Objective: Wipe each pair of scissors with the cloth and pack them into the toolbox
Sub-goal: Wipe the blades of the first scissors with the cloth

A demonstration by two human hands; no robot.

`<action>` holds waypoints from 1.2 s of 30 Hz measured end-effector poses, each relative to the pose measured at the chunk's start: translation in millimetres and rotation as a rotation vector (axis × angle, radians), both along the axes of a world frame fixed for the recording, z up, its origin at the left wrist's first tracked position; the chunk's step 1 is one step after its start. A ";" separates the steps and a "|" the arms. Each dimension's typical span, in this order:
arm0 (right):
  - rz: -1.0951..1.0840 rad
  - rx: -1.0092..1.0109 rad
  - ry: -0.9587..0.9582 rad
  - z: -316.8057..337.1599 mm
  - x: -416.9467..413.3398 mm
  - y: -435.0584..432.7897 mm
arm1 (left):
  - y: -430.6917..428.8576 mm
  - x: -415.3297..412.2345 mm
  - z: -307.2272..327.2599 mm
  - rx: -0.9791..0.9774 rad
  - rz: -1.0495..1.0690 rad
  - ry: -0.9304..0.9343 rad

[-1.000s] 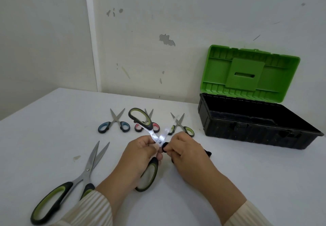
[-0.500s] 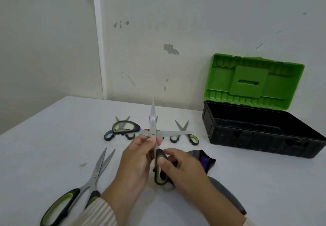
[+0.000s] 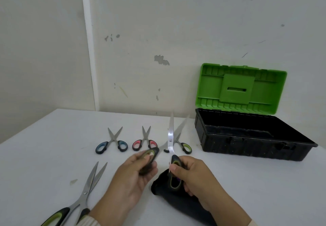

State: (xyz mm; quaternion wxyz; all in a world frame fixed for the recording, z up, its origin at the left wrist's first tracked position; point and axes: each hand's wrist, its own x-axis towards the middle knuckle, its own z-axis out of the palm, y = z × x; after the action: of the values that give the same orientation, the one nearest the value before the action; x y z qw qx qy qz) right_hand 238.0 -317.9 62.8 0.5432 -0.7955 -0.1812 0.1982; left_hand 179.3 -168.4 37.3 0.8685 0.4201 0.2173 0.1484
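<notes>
- Head view: both hands grip one large green-black scissors (image 3: 170, 137), blades spread and raised above the worktop (image 3: 44, 155).
- Left hand (image 3: 134, 178) closed round one handle loop; right hand (image 3: 192, 174) closed round the other.
- Dark cloth (image 3: 169, 192) under the right hand, on the worktop.
- Second large scissors (image 3: 84, 194) left of the left hand.
- Three small scissors beyond the hands: blue (image 3: 112, 142), red (image 3: 145, 140), green (image 3: 181, 143).
- Open toolbox (image 3: 247, 148) beyond and right of the right hand.

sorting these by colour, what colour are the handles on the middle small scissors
Red-pink with black, on the middle small scissors, seen in the head view.
</notes>
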 end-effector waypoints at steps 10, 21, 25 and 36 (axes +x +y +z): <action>-0.131 -0.176 -0.600 -8.5 14.4 -5.8 | -16.1 -3.1 -3.5 0.147 -0.235 0.047; 0.064 -0.468 -0.899 2.8 21.3 -44.6 | -36.3 -5.1 12.1 0.168 -0.300 0.032; -0.092 -0.539 -0.785 -3.9 42.2 -80.2 | -65.0 8.9 15.2 0.621 -0.172 0.095; -0.324 -0.603 -0.780 49.3 159.2 -104.9 | -132.9 111.8 -12.6 1.892 -0.518 0.273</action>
State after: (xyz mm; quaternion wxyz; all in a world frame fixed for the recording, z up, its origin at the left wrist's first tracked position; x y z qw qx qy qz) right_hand 397.2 -422.8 112.1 0.2058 -0.9492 -0.1795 -0.1565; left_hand 291.1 -301.3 24.7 0.1481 0.9888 0.0090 0.0166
